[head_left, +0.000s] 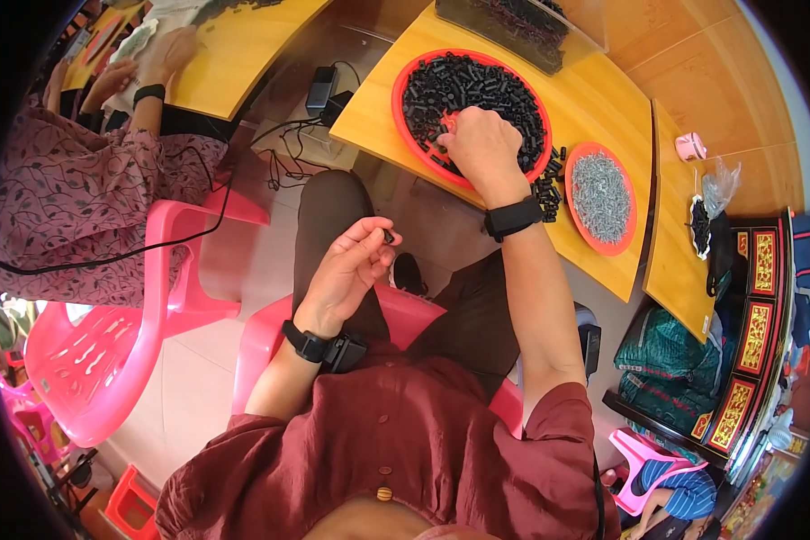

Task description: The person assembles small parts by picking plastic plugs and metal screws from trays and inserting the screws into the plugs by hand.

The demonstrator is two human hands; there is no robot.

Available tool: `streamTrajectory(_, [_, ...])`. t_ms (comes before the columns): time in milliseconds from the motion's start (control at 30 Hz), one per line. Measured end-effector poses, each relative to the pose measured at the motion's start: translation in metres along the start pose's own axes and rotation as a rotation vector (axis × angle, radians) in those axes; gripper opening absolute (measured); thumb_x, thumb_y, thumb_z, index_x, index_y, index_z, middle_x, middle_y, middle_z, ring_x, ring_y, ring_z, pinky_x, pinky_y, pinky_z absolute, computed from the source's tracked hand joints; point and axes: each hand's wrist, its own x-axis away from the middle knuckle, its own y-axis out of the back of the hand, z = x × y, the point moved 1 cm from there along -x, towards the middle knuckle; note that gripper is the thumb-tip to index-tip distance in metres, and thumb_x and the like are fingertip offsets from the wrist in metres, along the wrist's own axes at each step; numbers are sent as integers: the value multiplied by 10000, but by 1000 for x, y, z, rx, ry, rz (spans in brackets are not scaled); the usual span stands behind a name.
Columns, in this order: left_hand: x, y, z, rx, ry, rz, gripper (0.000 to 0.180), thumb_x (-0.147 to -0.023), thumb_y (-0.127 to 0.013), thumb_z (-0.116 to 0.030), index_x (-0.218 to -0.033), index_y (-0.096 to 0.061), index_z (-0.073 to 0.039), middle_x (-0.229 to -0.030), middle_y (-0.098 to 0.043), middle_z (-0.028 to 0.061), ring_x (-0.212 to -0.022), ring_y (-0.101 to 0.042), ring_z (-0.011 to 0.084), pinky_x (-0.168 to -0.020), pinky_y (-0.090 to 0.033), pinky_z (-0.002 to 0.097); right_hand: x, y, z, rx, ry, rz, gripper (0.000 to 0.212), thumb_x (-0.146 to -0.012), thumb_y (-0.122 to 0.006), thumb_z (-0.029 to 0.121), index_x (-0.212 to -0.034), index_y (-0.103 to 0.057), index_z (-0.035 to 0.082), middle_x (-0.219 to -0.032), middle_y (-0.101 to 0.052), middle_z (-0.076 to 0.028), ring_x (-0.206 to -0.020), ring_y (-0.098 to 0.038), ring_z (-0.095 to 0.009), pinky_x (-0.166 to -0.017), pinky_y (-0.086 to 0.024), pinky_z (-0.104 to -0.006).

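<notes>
My left hand (pixel 349 272) is held above my lap, thumb and forefinger pinching a small black plastic piece (pixel 388 237). My right hand (pixel 486 148) reaches into a round red basin (pixel 400 115) heaped with short black tube-like pieces (pixel 486 79). Its fingers are curled down among the pieces, and whatever is between them is hidden. A patch of red (pixel 448 120) shows beside those fingers; whether it is basin floor or a separate item is unclear. Right of the basin, several loose black pieces (pixel 546 193) lie on the yellow table (pixel 369 117).
A smaller red dish (pixel 632 211) of silvery screws stands near the table's right edge. A clear bin (pixel 513 36) of dark parts is at the back. Cables (pixel 288 148) trail on the left. A co-worker's hand (pixel 173 56) shows at another table, near a pink chair (pixel 99 360).
</notes>
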Motion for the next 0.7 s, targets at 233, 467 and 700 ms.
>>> streamTrajectory(233, [1, 1, -2, 34, -4, 17, 164, -952, -536, -158, -1083, -581, -72, -961, -623, 44, -733, -532, 73, -621, -415, 182, -1, -11, -6, -47, 3, -8, 179, -698, -755, 203, -741, -700, 39, -745, -662, -190, -748, -657, -351, -675, -523, -425])
streamTrajectory(467, [4, 0, -3, 44, -5, 27, 173, -948, -536, -156, -1083, -586, -60, -910, -613, 31, -738, -534, 71, -606, -407, 182, 15, -2, -13, -497, 59, -73, 82, -755, -682, 57, -812, -692, -2, -705, -676, -112, -685, -662, -163, -617, -508, -283])
streamTrajectory(700, [-2, -18, -2, 18, 146, 35, 178, -944, -542, -174, -1039, -582, -28, -881, -596, 12, -732, -544, 55, -646, -443, 179, 73, 10, 4, -1335, 102, 410, 190, -792, -670, 25, -979, -650, -5, -829, -652, -11, -701, -590, -56, -637, -474, -197])
